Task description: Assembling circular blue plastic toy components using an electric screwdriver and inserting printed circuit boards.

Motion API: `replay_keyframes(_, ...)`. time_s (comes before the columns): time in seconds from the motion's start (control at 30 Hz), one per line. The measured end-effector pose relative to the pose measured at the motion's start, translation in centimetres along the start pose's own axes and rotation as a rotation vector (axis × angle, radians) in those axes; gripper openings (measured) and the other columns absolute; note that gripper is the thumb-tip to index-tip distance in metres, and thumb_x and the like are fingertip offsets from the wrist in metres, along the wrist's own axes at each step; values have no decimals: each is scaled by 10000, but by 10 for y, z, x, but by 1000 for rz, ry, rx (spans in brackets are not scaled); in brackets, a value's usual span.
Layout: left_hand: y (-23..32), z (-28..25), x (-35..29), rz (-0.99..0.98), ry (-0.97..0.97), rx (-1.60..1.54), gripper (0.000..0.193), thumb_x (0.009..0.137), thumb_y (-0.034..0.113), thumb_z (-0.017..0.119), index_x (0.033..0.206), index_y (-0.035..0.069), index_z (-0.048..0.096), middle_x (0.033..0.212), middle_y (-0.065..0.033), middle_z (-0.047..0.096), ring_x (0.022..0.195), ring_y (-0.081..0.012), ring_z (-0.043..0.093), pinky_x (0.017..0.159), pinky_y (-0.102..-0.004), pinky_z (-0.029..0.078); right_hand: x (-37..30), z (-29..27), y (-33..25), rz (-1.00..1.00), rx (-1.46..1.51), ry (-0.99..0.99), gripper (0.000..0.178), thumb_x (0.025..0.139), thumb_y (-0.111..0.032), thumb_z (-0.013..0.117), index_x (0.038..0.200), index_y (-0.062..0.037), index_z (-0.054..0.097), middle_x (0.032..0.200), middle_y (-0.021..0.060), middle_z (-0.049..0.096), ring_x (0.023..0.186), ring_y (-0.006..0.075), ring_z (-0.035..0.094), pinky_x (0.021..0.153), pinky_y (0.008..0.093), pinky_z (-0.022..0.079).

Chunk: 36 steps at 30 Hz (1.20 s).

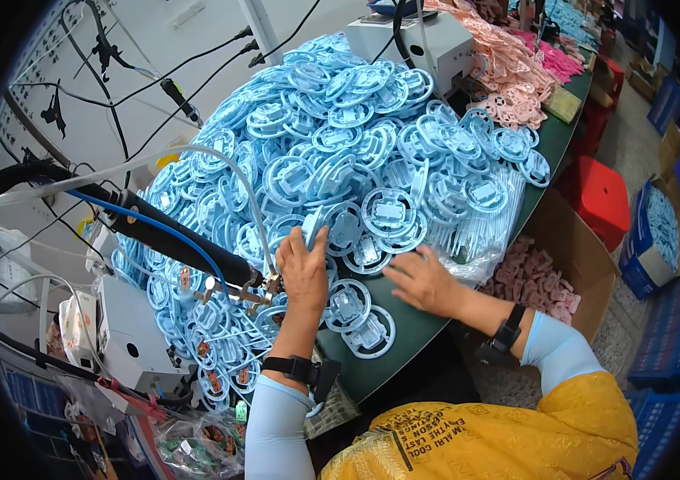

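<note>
My left hand [303, 270] grips a light blue plastic part [312, 227], seen nearly edge-on between thumb and fingers. To its right, my right hand [426, 283] holds nothing. Its fingers are apart, over the table near the round parts. A high heap of light blue ring-shaped plastic parts [316, 120] rises in front of both hands. Two loose ring parts, one a blue ring [348, 306], lie between my wrists. Beside my left hand, a metal tool head [248, 294] ends a black arm [168, 236].
Thin pale sticks in a clear bag [480, 232] lie right of the heap. Below the green table's edge [404, 336], a carton [588, 276] holds brownish-pink parts. Grey boxes [144, 336] and cables flank the left side. Pink parts [508, 64] and a red stool [596, 200] are farther right.
</note>
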<state>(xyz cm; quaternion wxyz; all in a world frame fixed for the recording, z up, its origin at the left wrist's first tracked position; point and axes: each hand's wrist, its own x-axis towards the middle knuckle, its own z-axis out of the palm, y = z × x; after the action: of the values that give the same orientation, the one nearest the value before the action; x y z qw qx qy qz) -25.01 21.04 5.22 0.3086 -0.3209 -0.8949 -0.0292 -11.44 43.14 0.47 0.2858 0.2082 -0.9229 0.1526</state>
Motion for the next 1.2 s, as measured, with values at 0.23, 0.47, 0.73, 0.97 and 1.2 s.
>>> replay_keyframes(0.23,5,-10,1,-65,23,33,442,827,48,591,1245,179,652,1232,-153,507,1142,-327,505,971,-467,389,30,10,7,-8,-79,167,268,831,-174,682,1068,-54,646,1115,96,606,1124,254,570,972,473,402)
replay_keyframes(0.47,3,-24,-39,132,-31,25,314,827,92,615,1126,119,705,1261,-190,520,1209,-359,498,1025,-510,384,105,57,72,292,-194,-332,278,864,-204,574,1063,-53,696,1167,91,649,1161,263,550,978,539,395)
replay_keyframes(0.73,16,-53,-75,207,-214,-89,294,803,93,591,1087,91,665,1520,-240,357,1435,-405,323,1153,-564,247,134,93,72,347,-383,-473,336,863,-194,509,1033,-10,733,1123,162,702,1205,310,527,895,558,413)
replay_keyframes(0.97,24,-89,-127,201,-180,-315,400,785,85,597,1183,65,635,1527,-255,352,1425,-418,352,1104,-582,321,103,71,56,244,-141,-229,250,883,-283,643,972,-50,669,1041,144,666,1028,323,602,839,488,438)
replay_keyframes(1.2,14,-157,-233,15,-107,-412,545,751,182,783,1250,66,597,1427,-243,444,1311,-403,456,1050,-580,352,31,0,-22,-14,200,155,300,817,-7,679,1115,-9,641,1018,163,647,942,359,608,839,444,464)
